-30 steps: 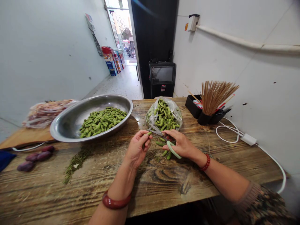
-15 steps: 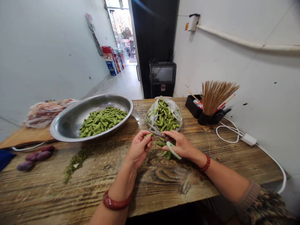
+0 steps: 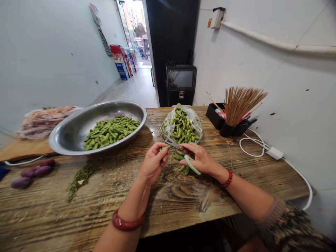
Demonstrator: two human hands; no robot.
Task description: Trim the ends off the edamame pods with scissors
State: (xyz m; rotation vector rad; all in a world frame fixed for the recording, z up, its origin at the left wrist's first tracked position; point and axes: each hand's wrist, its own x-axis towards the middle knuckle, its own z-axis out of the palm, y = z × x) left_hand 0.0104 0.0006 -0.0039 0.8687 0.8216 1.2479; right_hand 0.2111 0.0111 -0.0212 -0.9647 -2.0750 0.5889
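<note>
On a wooden table [image 3: 52,217], purple oval produce [image 3: 34,173] lies at far left, near a steel basin [image 3: 64,141] of green edamame pods [image 3: 112,132]. At centre, the left hand [image 3: 152,162] pinches a single pod [image 3: 166,147] in its fingers, close to the blades of scissors [image 3: 192,165]. Beyond sits an open plastic bag [image 3: 196,122] of pods, with loose pods [image 3: 178,157] before it. The right hand's [image 3: 203,159] fingers grip the scissors' handles. At right, bamboo skewers [image 3: 241,105] stand in a black holder [image 3: 228,130].
</note>
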